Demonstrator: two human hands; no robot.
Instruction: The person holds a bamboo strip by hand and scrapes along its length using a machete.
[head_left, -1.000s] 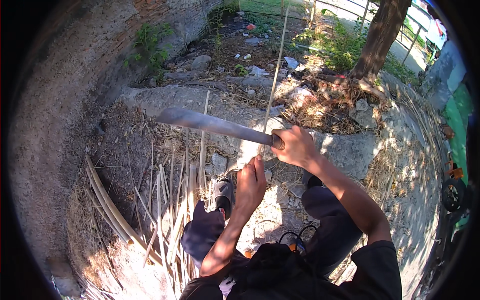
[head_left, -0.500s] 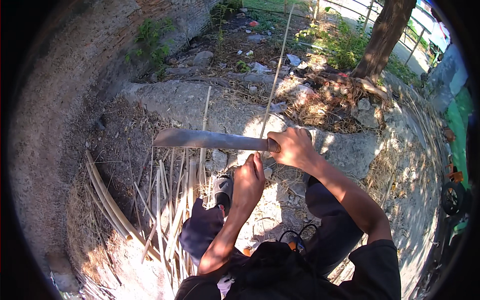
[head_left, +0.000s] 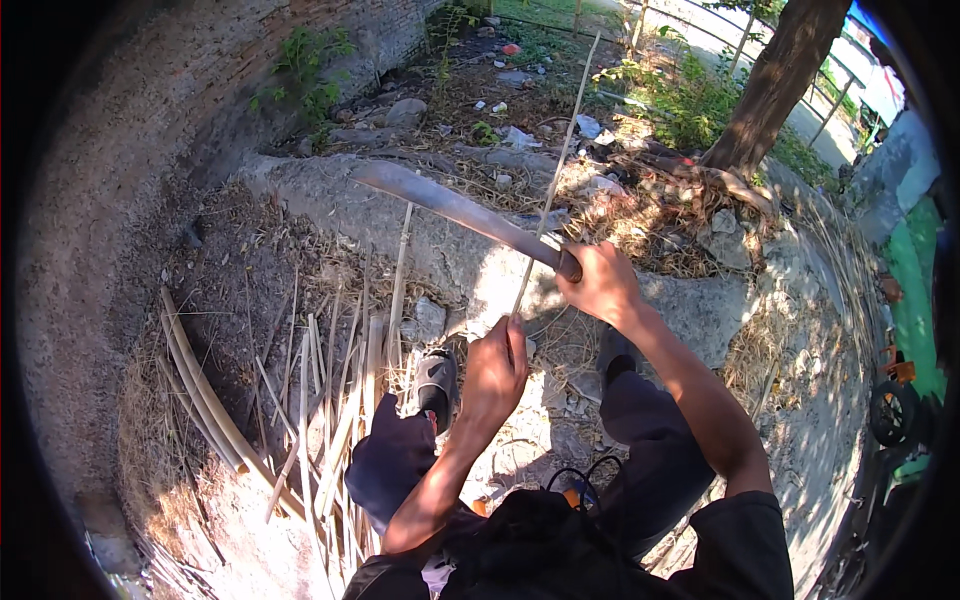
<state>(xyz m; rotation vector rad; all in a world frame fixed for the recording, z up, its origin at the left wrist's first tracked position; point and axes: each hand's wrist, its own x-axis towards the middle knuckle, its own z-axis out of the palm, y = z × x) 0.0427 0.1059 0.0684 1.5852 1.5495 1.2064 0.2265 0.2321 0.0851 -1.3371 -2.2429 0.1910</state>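
Observation:
A machete (head_left: 460, 210) with a broad grey blade is gripped at its handle by my right hand (head_left: 602, 286). Its blade slants up and to the left, away from me. My left hand (head_left: 492, 362), lower and to the left, pinches the near end of a long thin bamboo strip (head_left: 568, 140). The strip slopes up and away to the right and crosses the blade close to the handle; whether the two touch I cannot tell. Several pale bamboo strips (head_left: 345, 430) lie and lean in a loose bunch by my left foot.
Thicker curved bamboo pieces (head_left: 205, 385) lie at the left, near a rough wall (head_left: 110, 250). A low stone ledge (head_left: 330, 195) runs across in front of my feet. Beyond it stand a tree trunk (head_left: 775, 85) and scattered litter. A small wheel (head_left: 893, 412) is at the far right.
The machete has swung from nearly level to slanting, its tip now higher and farther away. My right hand has shifted slightly right. My left hand still holds the strip, slightly lower.

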